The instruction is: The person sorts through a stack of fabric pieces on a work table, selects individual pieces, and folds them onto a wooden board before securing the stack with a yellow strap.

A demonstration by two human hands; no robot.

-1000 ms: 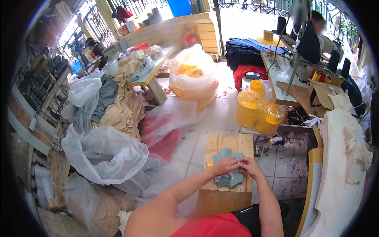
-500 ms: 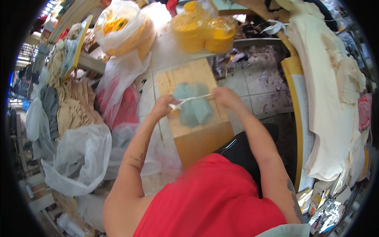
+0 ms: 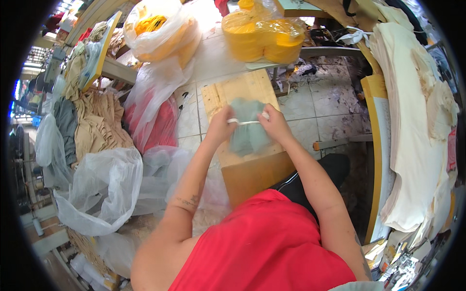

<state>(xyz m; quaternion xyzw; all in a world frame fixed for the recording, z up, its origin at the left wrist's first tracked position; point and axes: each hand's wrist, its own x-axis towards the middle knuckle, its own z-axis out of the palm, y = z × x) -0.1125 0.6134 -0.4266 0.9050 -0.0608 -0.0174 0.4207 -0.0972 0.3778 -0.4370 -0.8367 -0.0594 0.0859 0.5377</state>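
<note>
A bundle of grey-green fabric point(image 3: 248, 141), smeared by motion, is in front of me over a wooden bench point(image 3: 224, 90). Across it runs a white strip point(image 3: 249, 122), stretched between my two hands. At the bundle's left side my left hand point(image 3: 222, 125) is closed on one end of the strip. My right hand point(image 3: 276, 125) grips the other end at the right side, and a bit of white shows by its fingers. Whether the strip goes all the way round the bundle is hidden.
Ahead stand a clear bag with yellow cloth point(image 3: 160, 36) and yellow plastic-wrapped bundles point(image 3: 262, 41). To the left are red cloth in plastic point(image 3: 153, 119), tan cloth point(image 3: 99, 121) and an open clear bag point(image 3: 104, 189). Cream fabric point(image 3: 410, 131) is stacked at the right.
My hands have come closer together, the left moving right. The white strip's span between them is shorter, and its loose end by my left hand no longer shows.
</note>
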